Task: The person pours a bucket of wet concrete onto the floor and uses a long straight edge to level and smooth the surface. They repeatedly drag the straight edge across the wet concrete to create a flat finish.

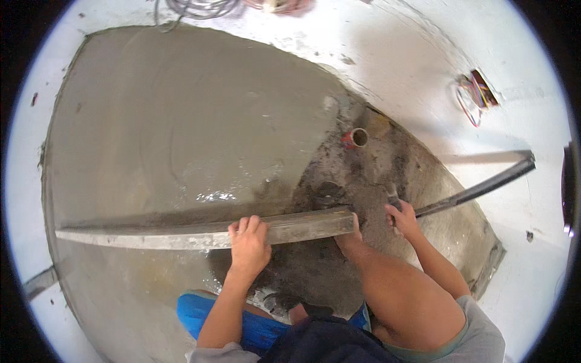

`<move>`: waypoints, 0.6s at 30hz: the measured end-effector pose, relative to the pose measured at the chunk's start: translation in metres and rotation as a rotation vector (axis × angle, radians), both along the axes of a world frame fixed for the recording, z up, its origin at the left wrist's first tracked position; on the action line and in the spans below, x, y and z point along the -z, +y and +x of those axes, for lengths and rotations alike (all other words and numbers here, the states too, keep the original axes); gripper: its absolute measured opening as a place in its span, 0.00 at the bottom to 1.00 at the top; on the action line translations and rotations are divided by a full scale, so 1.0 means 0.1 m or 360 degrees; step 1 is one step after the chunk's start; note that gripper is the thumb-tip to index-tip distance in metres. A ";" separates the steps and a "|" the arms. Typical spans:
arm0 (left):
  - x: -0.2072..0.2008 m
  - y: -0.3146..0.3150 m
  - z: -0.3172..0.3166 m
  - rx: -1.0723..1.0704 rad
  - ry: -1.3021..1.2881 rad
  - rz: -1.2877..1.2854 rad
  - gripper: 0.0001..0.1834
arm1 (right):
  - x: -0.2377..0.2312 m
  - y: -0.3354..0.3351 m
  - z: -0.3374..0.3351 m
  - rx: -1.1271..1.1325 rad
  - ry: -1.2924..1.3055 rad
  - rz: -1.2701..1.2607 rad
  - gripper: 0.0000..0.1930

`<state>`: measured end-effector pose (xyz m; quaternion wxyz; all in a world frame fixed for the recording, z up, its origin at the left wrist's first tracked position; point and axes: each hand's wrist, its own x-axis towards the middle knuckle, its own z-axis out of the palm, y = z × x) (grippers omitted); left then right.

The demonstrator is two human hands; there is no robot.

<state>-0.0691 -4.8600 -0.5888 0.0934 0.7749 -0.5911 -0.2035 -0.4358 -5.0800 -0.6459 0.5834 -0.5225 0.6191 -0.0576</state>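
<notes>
Left hand [249, 247] grips a straightedge [181, 234] lying across wet cement [181, 133].

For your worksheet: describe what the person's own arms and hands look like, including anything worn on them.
Both hands, left and right, are bare: no gloves, rings or watch visible. The forearms are bare too. Short grey sleeves end near the upper arms at the lower edge.

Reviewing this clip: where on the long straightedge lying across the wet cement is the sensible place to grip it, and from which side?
Grip the straightedge along its top edge from the near side, as the left hand does, fingers curled over. It lies long, flat and narrow on the wet cement; a second grip near its right end would likely steady it.
</notes>
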 end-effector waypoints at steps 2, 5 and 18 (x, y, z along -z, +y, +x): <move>-0.05 -0.04 0.06 -0.0002 -0.0018 -0.0018 0.26 | -0.15 0.00 0.08 0.0184 -0.0130 0.0194 0.12; -0.05 -0.03 0.08 0.0009 -0.0039 -0.0005 0.27 | -0.21 0.03 0.09 0.0350 -0.0298 0.0433 0.11; -0.03 -0.03 0.14 -0.0028 -0.0022 0.0046 0.27 | -0.16 -0.21 0.00 -0.0293 0.0423 -0.0839 0.17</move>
